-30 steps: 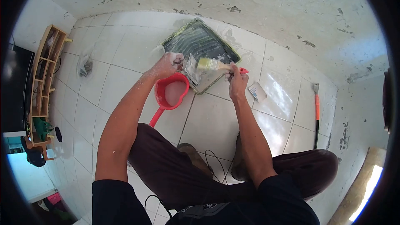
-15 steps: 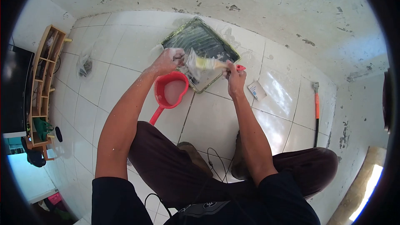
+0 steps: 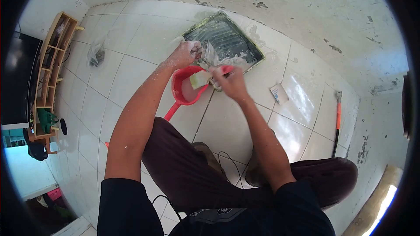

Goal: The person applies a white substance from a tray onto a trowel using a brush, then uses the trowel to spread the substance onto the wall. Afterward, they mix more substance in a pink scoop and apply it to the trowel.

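My left hand (image 3: 189, 53), dusted with white powder, is closed on a crumpled clear plastic bag (image 3: 211, 54) at the near left side of the paint tray (image 3: 251, 43). A paintbrush (image 3: 202, 79) is gripped in my right hand (image 3: 231, 82), its pale bristles pointing left over the red dipper (image 3: 176, 88). Whitish liquid lies in the dipper, whose handle points toward my knee. White, lumpy paste sits in the near right part of the dark, ridged tray. Motion blurs my right fingers and the brush handle.
A small white box (image 3: 279, 94) and an orange-and-black handled tool (image 3: 338, 118) lie to the right. Another plastic bag (image 3: 96, 56) rests on the left tiles, near a wooden shelf (image 3: 52, 61). A dark cable (image 3: 232, 161) runs between my feet. Patchy walls border the floor.
My right hand and the paintbrush have moved left and down, bringing the bristles from the plastic bag to over the dipper. The view has shifted slightly.
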{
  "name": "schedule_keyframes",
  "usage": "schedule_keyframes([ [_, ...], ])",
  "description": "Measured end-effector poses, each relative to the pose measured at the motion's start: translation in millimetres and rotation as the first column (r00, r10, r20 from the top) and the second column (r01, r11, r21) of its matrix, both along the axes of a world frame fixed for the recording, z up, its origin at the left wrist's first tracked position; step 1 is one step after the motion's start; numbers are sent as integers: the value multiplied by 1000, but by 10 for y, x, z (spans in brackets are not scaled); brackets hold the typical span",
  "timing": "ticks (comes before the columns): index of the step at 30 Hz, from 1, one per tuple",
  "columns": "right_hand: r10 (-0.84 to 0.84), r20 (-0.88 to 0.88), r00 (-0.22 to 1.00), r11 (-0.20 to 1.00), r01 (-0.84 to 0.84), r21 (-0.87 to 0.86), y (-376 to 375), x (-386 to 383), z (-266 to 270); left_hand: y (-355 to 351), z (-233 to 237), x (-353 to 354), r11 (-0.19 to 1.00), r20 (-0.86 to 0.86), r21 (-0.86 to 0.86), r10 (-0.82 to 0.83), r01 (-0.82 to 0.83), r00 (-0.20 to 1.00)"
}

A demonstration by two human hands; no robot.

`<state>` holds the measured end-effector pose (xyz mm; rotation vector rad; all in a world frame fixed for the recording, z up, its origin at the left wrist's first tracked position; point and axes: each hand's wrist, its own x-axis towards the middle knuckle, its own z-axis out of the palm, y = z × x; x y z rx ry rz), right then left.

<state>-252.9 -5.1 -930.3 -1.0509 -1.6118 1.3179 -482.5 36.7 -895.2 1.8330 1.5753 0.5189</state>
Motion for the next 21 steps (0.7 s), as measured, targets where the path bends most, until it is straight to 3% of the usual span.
schedule_keyframes([
  [1, 6, -3, 1000, 1000, -6, 0, -75, -103, -65, -12, 5, -22, 1000, -37, 1, 6, -6, 999],
  [2, 47, 101, 994, 992, -59, 115, -139, -198, -128, -14, 2, -53, 1000, -41, 1, 14, -14, 999],
  [3, 76, 207, 975, 968, -122, 221, -185, -298, -187, -4, -54, -103, 1000, 42, -5, 21, -21, 999],
  [4, 83, 205, 975, 967, -128, 218, -215, -398, -246, -17, -81, -129, 1000, 127, -11, 27, -26, 992],
  [6, 38, 464, 885, 878, -251, 407, -264, -540, -347, -49, -102, -160, 999, 63, 22, 23, -25, 998],
  [7, 35, 464, 885, 878, -249, 409, -264, -597, -382, -38, -87, -168, 998, -4, 64, 18, -18, 1000],
  [9, 121, 623, 773, 830, -423, 364, -265, -703, -414, -44, -64, -166, 999, 45, 39, 34, -36, 998],
  [11, 122, 592, 796, 824, -414, 387, -253, -766, -414, -70, -42, -169, 999, 97, 10, 52, -53, 994],
  [13, 121, 566, 816, 818, -404, 408, -232, -790, -402, -74, -39, -178, 997, -12, 74, 17, -16, 1000],
  [16, 141, 630, 764, 849, -420, 319, -210, -755, -332, -71, -112, -200, 997, 50, 72, 38, -41, 998],
  [18, 149, 497, 855, 952, -260, 161, -187, -686, -291, -50, -163, -237, 998, 50, 65, 21, -24, 999],
  [19, 145, 498, 855, 953, -256, 162, -151, -637, -302, -38, -185, -251, 998, 49, 55, 7, -10, 999],
  [21, 87, 194, 977, 996, -91, 10, -32, -478, -323, -21, -230, -260, 999, 41, 37, 16, -17, 999],
])
